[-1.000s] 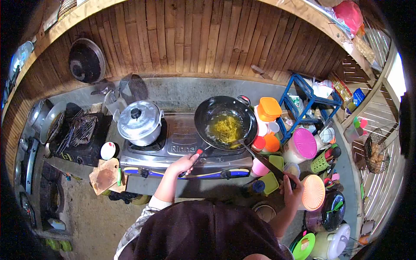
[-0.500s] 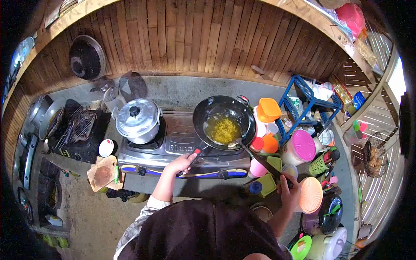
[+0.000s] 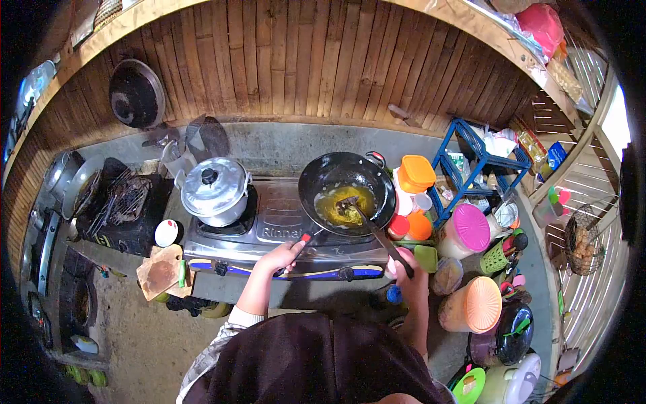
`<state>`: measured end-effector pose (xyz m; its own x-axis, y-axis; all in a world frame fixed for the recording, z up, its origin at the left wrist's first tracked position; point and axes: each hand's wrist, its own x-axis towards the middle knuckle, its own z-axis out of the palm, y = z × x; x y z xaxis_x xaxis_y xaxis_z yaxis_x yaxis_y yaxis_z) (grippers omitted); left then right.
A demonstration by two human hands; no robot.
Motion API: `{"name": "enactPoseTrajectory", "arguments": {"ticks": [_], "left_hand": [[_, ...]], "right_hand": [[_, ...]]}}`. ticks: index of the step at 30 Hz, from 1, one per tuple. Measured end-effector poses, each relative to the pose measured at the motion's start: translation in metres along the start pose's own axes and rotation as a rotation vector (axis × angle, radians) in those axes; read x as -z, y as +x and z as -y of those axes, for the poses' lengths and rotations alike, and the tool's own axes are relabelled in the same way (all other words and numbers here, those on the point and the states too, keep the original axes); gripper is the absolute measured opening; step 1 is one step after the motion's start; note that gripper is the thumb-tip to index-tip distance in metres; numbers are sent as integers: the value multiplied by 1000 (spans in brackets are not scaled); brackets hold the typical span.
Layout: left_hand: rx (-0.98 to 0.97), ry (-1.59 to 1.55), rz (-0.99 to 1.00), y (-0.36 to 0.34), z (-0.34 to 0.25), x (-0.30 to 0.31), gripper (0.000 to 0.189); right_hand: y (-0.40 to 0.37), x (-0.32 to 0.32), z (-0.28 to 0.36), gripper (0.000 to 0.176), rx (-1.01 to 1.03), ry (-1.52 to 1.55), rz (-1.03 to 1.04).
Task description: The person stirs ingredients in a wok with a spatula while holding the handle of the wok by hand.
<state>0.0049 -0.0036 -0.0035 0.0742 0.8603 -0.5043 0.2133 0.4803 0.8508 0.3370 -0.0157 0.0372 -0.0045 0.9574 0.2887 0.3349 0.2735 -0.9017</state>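
Note:
My left hand (image 3: 281, 258) is closed around the red-tipped handle of the black wok (image 3: 334, 170), which sits on the right side of the gas stove. In the wok is yellow oil with chopped yellowish food (image 3: 342, 216). My right hand (image 3: 412, 275) grips a dark long-handled spatula (image 3: 385, 241). Its blade is down in the food near the middle of the wok; part of the blade is hidden by oil and food.
A lidded aluminium pot (image 3: 215, 190) stands on the left side of the stove (image 3: 279, 212). Several jars and tubs, among them an orange tub (image 3: 417, 173) and a pink-lidded jar (image 3: 471, 227), crowd the right. A blue rack (image 3: 479, 159) stands behind them. Left lies a cutting board (image 3: 160, 270).
My right hand has moved left, nearer the stove, and the spatula blade has gone from the wok's lower right edge into the middle of the food. My left hand stays on the handle.

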Motion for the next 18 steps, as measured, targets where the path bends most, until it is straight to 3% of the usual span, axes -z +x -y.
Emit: {"name": "enactPoseTrajectory", "arguments": {"ticks": [1,2,6,9,17,18], "left_hand": [[-4,-1,6,0,0,0,47],[-7,-1,4,1,1,1,47],[15,-2,23,1,1,2,48],[7,8,4,0,-1,0,48],[-11,29,51,8,7,4,49],[-2,25,41,5,3,3,48]], "right_hand": [[2,-4,-10,32,88,24,-14],[8,-6,-6,35,-67,44,87],[18,-24,2,35,-178,114,99],[26,-37,-6,33,-96,75,75],[31,-37,-32,30,-298,235,-66],[31,-33,-55,28,-231,231,-69]]}}
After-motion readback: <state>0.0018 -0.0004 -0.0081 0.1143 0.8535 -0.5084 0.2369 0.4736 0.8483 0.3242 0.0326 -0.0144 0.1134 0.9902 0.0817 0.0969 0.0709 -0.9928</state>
